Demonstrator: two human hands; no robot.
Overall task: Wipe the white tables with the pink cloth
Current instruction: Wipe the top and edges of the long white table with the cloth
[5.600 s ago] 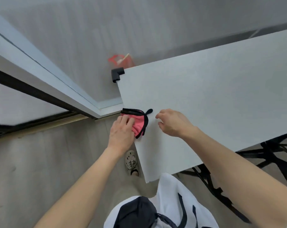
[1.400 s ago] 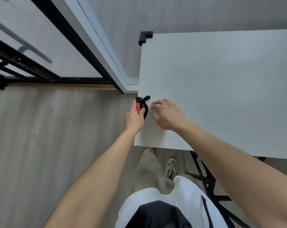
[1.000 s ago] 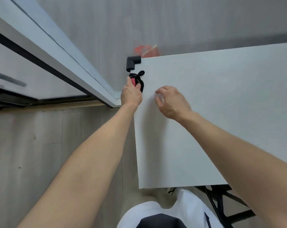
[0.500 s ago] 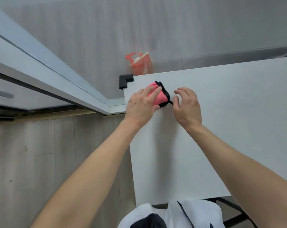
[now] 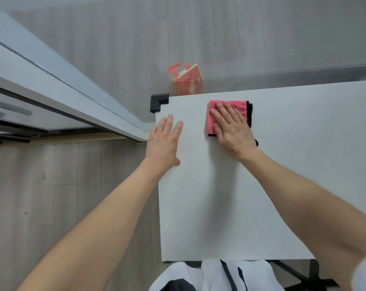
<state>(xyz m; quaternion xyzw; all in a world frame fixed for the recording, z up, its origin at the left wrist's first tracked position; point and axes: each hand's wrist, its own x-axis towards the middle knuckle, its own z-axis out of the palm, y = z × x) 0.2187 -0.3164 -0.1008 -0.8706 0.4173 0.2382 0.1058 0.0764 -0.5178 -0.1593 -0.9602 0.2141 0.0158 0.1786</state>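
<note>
Floorboards [image 5: 52, 196] of pale grey wood fill the view from 9 o'clock down to 7 o'clock. A grey door frame [image 5: 73, 91] with a dark track runs aslant across them from 10 o'clock toward the centre.

The left hand [image 5: 164, 141] lies palm down on the left edge of the white table [image 5: 304, 164]. Its fingers are straight and close together, pointing to 12 o'clock, and it holds nothing. Part of the palm hangs over the edge, while the thumb lies on the top. At 12 o'clock from this hand, a black corner guard [image 5: 158, 101] caps the table's far left corner. Beyond the far edge, at 1 o'clock from the guard, a red bag [image 5: 186, 80] stands on the floor, blurred.

A strip of bare table top separates the two hands. The pink cloth [image 5: 238, 106] lies folded into a rectangle on the table, close to the far edge and at 3 o'clock from the corner guard. Black trim runs down its right side. The right hand [image 5: 232, 131] presses flat on the cloth, its spread fingers straight and pointing to about 11 o'clock, and it covers the near right part. A bit of black trim shows beside the wrist.

At 6 o'clock the person's white garment [image 5: 211, 276] with dark stripes meets the near edge of the table. At 5 o'clock the black table frame [image 5: 293, 271] shows below the top.
</note>
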